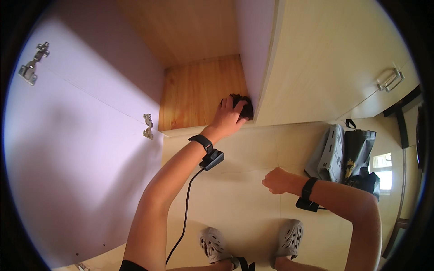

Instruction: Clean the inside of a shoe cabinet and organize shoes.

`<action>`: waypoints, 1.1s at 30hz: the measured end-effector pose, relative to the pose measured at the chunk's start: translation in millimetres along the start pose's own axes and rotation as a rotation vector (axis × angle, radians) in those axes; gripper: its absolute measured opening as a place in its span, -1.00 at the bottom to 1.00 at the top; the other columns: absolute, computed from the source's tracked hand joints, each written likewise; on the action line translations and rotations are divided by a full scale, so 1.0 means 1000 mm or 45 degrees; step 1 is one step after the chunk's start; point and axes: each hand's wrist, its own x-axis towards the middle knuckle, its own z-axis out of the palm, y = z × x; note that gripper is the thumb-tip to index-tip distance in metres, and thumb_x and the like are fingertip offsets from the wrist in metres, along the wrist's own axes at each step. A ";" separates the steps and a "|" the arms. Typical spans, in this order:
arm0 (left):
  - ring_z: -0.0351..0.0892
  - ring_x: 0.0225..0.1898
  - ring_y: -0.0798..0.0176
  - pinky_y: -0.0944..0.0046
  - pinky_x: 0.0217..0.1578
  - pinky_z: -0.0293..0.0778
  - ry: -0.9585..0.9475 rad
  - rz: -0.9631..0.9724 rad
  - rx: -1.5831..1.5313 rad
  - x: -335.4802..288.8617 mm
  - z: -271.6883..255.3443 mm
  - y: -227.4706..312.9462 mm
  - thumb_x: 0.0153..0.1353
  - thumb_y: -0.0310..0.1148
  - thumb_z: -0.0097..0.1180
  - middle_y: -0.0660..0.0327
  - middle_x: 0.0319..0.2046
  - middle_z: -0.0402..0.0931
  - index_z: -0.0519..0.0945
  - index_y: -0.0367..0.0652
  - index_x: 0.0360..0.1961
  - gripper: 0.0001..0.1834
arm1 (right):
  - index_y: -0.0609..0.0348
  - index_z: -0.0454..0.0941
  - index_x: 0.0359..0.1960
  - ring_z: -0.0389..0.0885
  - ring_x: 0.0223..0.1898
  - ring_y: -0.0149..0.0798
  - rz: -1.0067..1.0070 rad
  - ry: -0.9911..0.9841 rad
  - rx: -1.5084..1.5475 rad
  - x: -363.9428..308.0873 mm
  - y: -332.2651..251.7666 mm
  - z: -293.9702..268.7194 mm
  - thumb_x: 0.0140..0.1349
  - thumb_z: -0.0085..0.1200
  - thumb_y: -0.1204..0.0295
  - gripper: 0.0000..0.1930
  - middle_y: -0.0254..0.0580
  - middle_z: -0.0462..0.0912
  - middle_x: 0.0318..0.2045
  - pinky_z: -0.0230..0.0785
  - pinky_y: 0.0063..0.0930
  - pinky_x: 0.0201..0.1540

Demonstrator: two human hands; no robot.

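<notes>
My left hand (230, 113) reaches into the open cabinet and is closed on a dark, bunched-up cloth (247, 109). The cloth rests on the wooden cabinet floor (199, 90), in its front right corner against the side wall. My palm and fingers cover part of it. Lower and to the right, my right hand (280, 180) hangs over the tiled floor in a loose fist, with nothing seen in it. Each wrist carries a black strap with a small box, and a cable runs down from the left box (211, 159).
An open lilac door (81, 149) with metal hinges (148, 126) fills the left side. A closed pale door (330, 58) with a metal handle (391, 80) stands to the right. Grey and black bags (359, 149) sit on the floor, and grey clogs (289, 237) are on my feet.
</notes>
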 end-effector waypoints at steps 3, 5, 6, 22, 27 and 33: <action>0.37 0.13 -0.40 -0.25 0.12 0.37 0.065 -0.065 -0.022 0.001 0.006 0.001 0.22 -0.12 0.26 -0.35 0.12 0.31 0.37 -0.05 0.28 -0.36 | 0.21 0.59 -0.33 0.70 -0.32 0.04 -0.047 0.066 0.023 0.019 -0.004 -0.015 0.15 0.04 0.39 -0.84 -0.03 0.69 -0.39 0.53 -0.03 -0.30; 0.36 0.14 -0.37 -0.23 0.12 0.35 0.026 -0.191 0.044 0.007 0.008 0.005 0.20 -0.17 0.25 -0.32 0.14 0.31 0.37 -0.03 0.28 -0.37 | 0.21 0.62 -0.35 0.71 -0.31 0.05 -0.019 0.113 0.054 0.039 -0.008 -0.025 0.11 0.09 0.42 -0.85 -0.03 0.70 -0.38 0.54 -0.07 -0.32; 0.36 0.14 -0.37 -0.23 0.12 0.35 0.032 -0.197 0.037 0.011 0.008 0.006 0.20 -0.17 0.25 -0.32 0.14 0.31 0.37 -0.03 0.28 -0.37 | 0.22 0.65 -0.37 0.72 -0.31 0.05 0.007 0.172 0.081 0.048 -0.009 -0.030 0.06 0.14 0.46 -0.87 -0.03 0.71 -0.38 0.54 -0.11 -0.34; 0.25 0.37 -0.06 -0.17 0.23 0.30 -0.111 -0.537 0.072 0.079 0.002 -0.029 0.08 -0.08 0.30 0.00 0.31 0.27 0.41 0.06 0.32 -0.26 | 0.26 0.59 -0.61 0.69 -0.38 0.13 0.435 0.487 0.766 0.140 0.016 -0.069 0.13 0.05 0.22 -0.66 0.09 0.64 -0.58 0.55 -0.05 -0.24; 0.28 0.37 0.00 -0.13 0.22 0.35 -0.050 -0.548 0.036 0.112 -0.008 -0.045 0.10 -0.10 0.32 0.02 0.28 0.32 0.59 -0.02 0.16 -0.42 | 0.25 0.58 -0.68 0.56 -0.74 -0.28 0.513 0.207 1.378 0.143 0.038 -0.071 0.19 0.12 0.16 -0.58 -0.19 0.55 -0.75 0.46 -0.39 -0.58; 0.53 0.18 -0.04 -0.01 0.12 0.51 -0.133 -0.708 0.086 0.156 -0.006 -0.077 0.12 -0.16 0.29 -0.01 0.21 0.44 0.63 -0.02 0.11 -0.50 | 0.27 0.60 -0.63 0.57 -0.70 -0.31 0.609 -0.006 1.532 0.153 0.035 -0.093 0.18 0.09 0.21 -0.63 -0.19 0.57 -0.71 0.46 -0.43 -0.58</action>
